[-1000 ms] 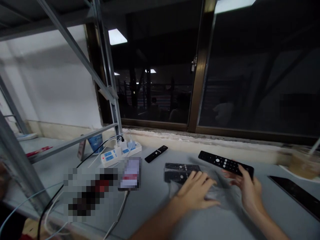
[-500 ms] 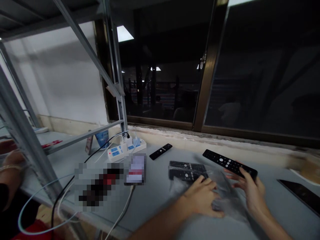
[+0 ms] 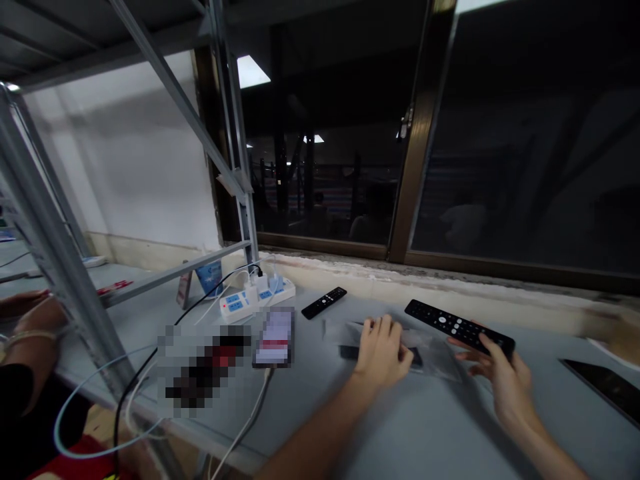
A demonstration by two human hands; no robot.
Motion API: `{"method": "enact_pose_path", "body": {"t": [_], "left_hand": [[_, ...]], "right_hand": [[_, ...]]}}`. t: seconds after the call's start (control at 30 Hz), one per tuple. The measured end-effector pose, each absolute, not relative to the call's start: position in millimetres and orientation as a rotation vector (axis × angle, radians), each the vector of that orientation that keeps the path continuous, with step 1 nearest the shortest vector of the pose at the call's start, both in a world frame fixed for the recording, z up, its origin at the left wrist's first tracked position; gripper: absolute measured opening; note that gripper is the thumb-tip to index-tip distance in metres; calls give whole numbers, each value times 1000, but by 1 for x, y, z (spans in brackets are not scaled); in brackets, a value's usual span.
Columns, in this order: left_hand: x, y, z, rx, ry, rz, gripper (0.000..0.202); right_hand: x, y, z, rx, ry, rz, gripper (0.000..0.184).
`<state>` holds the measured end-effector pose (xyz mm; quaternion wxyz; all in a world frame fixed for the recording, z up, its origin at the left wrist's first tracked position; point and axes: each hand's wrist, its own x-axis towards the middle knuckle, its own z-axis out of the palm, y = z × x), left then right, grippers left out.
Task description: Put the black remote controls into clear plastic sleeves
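Note:
A black remote control (image 3: pixel 445 321) is gripped by its lower end in my right hand (image 3: pixel 505 377), raised over the table with its buttons facing up. My left hand (image 3: pixel 383 353) lies on a clear plastic bag (image 3: pixel 437 353), its fingers bent down and closed on the film. Beneath the bag and that hand a dark remote (image 3: pixel 349 353) shows in part; how many are there is hidden. Farther back, another black remote (image 3: pixel 324 303) rests alone on the table.
A white power strip (image 3: pixel 257 300) with plugs and cables stands near the wall. A phone (image 3: pixel 274 337) on a cable and a blurred dark object (image 3: pixel 210 367) lie to the left. A dark flat device (image 3: pixel 605 387) is far right. Beyond the metal frame (image 3: pixel 60 220), another person's arm (image 3: pixel 37 333) shows.
My left hand has moved left and away from me, drawing the plastic bag over the remotes, which are now more covered. My right hand still holds its remote in nearly the same place.

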<state>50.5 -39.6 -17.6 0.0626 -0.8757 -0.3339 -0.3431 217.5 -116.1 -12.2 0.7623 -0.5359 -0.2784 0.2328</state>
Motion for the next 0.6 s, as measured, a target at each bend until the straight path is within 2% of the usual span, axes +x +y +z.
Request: {"method": "enact_pose_path", "body": {"t": [0.17,0.37,0.47,0.6], "left_hand": [[52,-36,-27,-2682,-1036,-960,24],[54,-38,-37,-2855,-1000,-883,11],[58,-42,-40,-2933,-877,-839,10],[65,-42,-48,-2957,-651,-732,16]], "right_hand": [[216,-116,-11,-1221,-610,542,60],[212,-116,-15,-1296,-780,500,64],[211,-110,-25,-1342,-971,373,52],[213,-107,-40,-1301,-1291,56,31]]}}
